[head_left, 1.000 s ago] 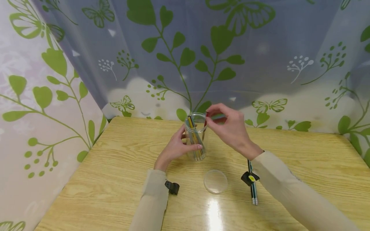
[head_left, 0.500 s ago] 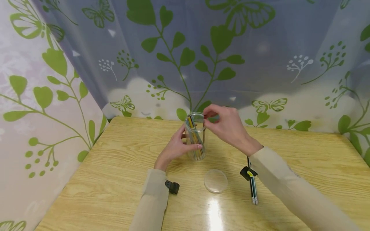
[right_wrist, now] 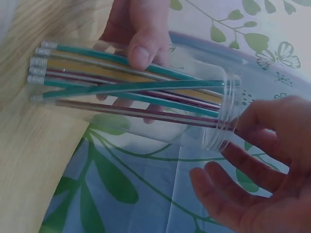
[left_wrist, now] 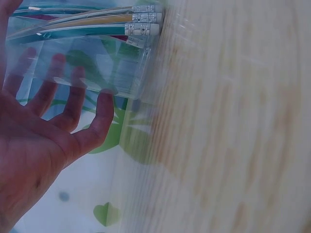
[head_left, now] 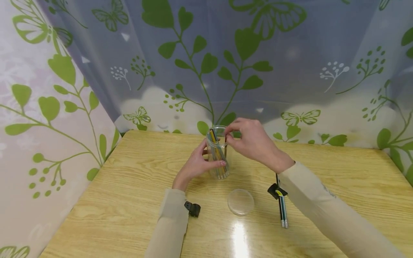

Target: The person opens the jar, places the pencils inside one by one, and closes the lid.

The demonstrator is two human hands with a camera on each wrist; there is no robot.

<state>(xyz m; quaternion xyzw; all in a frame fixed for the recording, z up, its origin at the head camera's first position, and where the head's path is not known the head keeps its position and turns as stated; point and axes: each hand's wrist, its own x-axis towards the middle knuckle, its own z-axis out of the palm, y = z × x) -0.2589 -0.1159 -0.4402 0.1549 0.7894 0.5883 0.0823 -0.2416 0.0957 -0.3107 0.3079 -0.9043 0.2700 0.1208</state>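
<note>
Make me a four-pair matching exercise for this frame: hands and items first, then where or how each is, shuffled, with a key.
1. left hand
2. right hand
3. lid
4. loose pencils

A. pinching a maroon pencil at the mouth of the clear jar
B. side by side on the table
C. gripping the clear jar
D. round and see-through, lying flat

Pairs: 1-C, 2-A, 3-D, 4-B
</note>
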